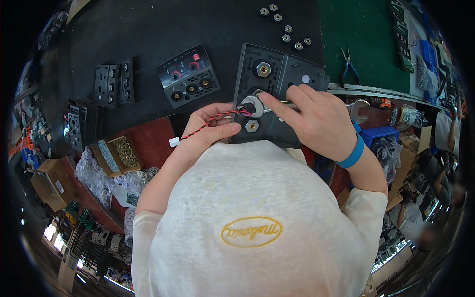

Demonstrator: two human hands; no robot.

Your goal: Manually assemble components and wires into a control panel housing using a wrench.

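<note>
A dark grey bent metal panel [292, 74] lies in front of me, with several round fittings and brass-centred hex nuts [263, 69] along it. My left hand [215, 123] is closed on the panel's left edge, thumb on top. A twisted red-and-black cable [210, 120] runs from the middle fitting over this hand to a white connector [174, 142]. My right hand [319, 119] is closed on a silver spanner [271, 107], index finger stretched along it. The spanner's head sits around the middle fitting. Another spanner jaw [358, 110] shows beyond my right wrist; whether it belongs to the same tool is hidden.
Several loose hex-nut fittings [287, 29] lie on the black table. Left of the panel rest a printed control panel [189, 76] and a few dark brackets [106, 86]. Blue-handled pliers [349, 69] lie on the green mat [356, 29]. Small-parts boxes [118, 156] stand lower left.
</note>
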